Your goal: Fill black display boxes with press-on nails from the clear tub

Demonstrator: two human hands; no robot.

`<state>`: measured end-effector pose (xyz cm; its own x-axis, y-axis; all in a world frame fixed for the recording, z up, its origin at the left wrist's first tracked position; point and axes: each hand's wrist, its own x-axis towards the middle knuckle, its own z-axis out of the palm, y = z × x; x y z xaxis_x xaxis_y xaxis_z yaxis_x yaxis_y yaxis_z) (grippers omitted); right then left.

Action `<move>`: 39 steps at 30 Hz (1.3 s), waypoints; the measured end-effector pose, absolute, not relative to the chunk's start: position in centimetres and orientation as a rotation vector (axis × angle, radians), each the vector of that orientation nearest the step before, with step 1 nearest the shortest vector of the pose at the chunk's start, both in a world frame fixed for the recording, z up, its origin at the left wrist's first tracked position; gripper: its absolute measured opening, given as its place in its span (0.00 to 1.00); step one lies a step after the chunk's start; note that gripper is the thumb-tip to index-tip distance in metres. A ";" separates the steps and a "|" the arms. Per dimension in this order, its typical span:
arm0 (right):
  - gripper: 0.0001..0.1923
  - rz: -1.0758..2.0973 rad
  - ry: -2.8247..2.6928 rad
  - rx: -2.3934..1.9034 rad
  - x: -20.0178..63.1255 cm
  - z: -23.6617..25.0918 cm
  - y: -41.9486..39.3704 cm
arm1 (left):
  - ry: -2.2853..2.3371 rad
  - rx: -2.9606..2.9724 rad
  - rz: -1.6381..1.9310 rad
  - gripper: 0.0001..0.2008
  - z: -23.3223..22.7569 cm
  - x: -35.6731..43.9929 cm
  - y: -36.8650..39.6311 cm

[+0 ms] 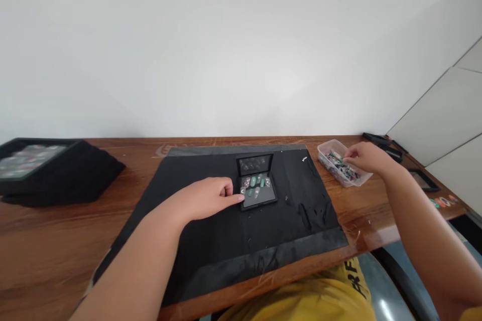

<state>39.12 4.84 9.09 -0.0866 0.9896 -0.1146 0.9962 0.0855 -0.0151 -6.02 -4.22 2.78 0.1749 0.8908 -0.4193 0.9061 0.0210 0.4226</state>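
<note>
our left hand [209, 196] lies with its fingers loosely curled and its thumb stretched out, a gap showing between thumb and index finger; the thumb tip touches the left edge of a small, black, rectangular case with a hinged lid and a grey inner tray [269, 194]. we see the case standing open just right of that thumb, its lid tilted up on the side away from us. in the tray, just beyond our thumb tip and to its right, we see a group of small, glossy, nail-shaped pieces in green, clear and spotted finishes [259, 180]. our right hand [356, 157] is well apart from the left, its fingers drawn narrow over an oblong, clear plastic tub [364, 180]; we cannot tell whether they pinch anything. below those fingertips, the tub holds a jumble of small green, white and dark bits [344, 173]. under our left hand and the case spreads a black, flat, rectangular mat [211, 256], laid on a brown, wood-grained table [45, 241]. well to the left of our left hand we have a black, slant-sided box [94, 175] with blurred contents, and to the right of our right hand, dark, flat, rectangular cases [424, 179].
</note>
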 end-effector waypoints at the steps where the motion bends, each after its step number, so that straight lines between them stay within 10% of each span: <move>1: 0.09 -0.125 2.283 2.099 39.2 9.7 4.4 | 1.693 1.853 -0.036 0.20 2.8 -6.0 -4.2; 13: 0.06 -0.932 3.280 1.321 26.2 6.4 -1.1 | 1.635 1.890 0.026 0.18 1.9 -6.4 -3.8; 22: 0.06 -1.401 2.975 1.344 22.1 2.9 0.4 | 1.629 1.878 0.026 0.20 1.5 -6.6 -3.6; 39: 0.11 -1.045 2.630 1.667 20.0 3.1 -1.7 | 1.643 1.933 0.179 0.17 1.4 -6.8 -3.5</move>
